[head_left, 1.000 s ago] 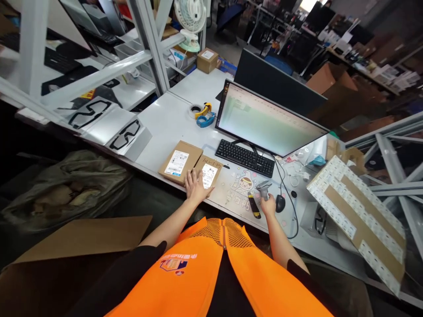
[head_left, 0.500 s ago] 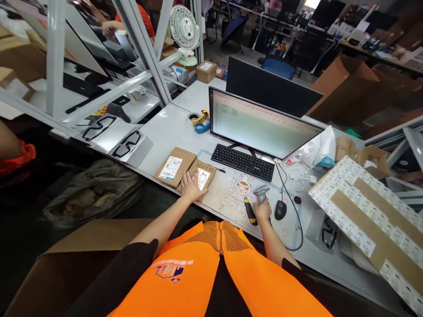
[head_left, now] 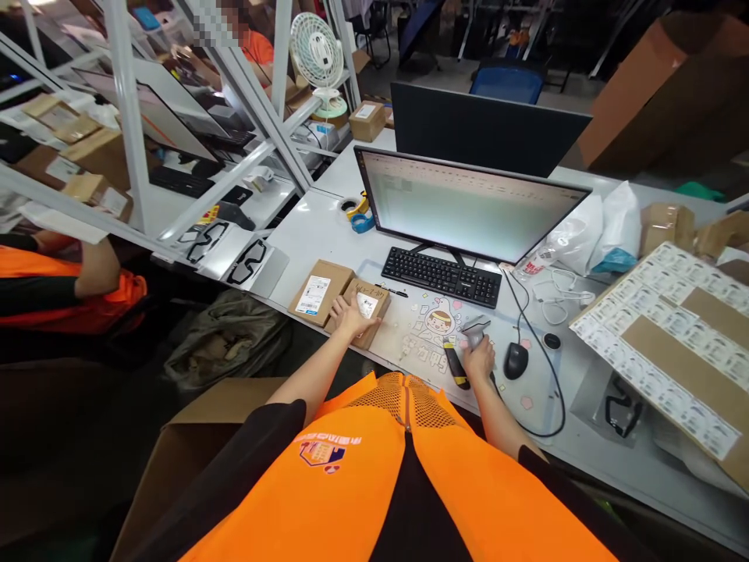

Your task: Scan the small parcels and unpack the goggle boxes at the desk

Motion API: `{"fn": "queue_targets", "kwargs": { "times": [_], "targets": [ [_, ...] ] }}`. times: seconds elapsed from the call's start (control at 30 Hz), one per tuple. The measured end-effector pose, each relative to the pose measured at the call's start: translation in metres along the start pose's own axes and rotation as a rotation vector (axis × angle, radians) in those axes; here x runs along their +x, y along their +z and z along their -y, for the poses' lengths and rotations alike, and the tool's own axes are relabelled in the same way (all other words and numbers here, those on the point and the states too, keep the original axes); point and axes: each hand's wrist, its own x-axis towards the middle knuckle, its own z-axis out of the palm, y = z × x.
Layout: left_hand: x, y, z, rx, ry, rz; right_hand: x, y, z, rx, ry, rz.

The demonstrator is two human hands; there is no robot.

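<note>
My left hand (head_left: 347, 318) lies on a small cardboard box (head_left: 379, 300) with handwriting and a white label, fingers spread. Pressed close to its left is another cardboard box (head_left: 319, 289), flat, with a printed label. In my right hand (head_left: 480, 359) is a grey barcode scanner (head_left: 475, 328), its head pointing up and left, its grip wrapped by my fingers. Just left of that hand, a black and yellow utility knife (head_left: 455, 364) rests on the printed desk mat (head_left: 415, 343). A black mouse (head_left: 516, 361) sits to the right.
A keyboard (head_left: 441, 275) and a monitor (head_left: 468, 203) stand behind the mat. Tape rolls (head_left: 363, 223) lie left of the screen. At right, a label-covered cardboard sheet (head_left: 672, 351) overhangs the desk. A large open carton (head_left: 199, 437) is below left. A co-worker's arm (head_left: 97, 269) shows at far left.
My view has swung left, so the scene sits further right in the picture. My left hand stays on the small box, and my right hand still holds the scanner.
</note>
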Motion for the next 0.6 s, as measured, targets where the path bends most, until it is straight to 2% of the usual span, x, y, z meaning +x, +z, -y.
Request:
{"fn": "queue_targets", "kwargs": {
  "times": [0.2, 0.33, 0.4, 0.5, 0.57, 0.6],
  "targets": [
    [-0.016, 0.002, 0.010, 0.062, 0.257, 0.133, 0.001, -0.007, 0.001, 0.039, 0.004, 0.030],
    [-0.040, 0.008, 0.005, 0.105, 0.573, 0.256, 0.010, -0.031, 0.006, 0.130, 0.089, 0.079],
    [-0.047, 0.014, -0.009, 0.106, 0.737, 0.324, 0.015, -0.055, 0.012, 0.141, 0.082, 0.156],
    [-0.049, 0.024, -0.031, 0.069, 0.898, 0.399, 0.013, -0.107, 0.029, 0.163, -0.052, 0.327],
    [-0.042, 0.025, -0.035, -0.005, 0.888, 0.409, 0.006, -0.143, 0.045, 0.179, -0.204, 0.447],
    [-0.036, 0.024, -0.031, -0.059, 0.836, 0.391, 0.000, -0.160, 0.055, 0.176, -0.290, 0.489]
  ]
}}
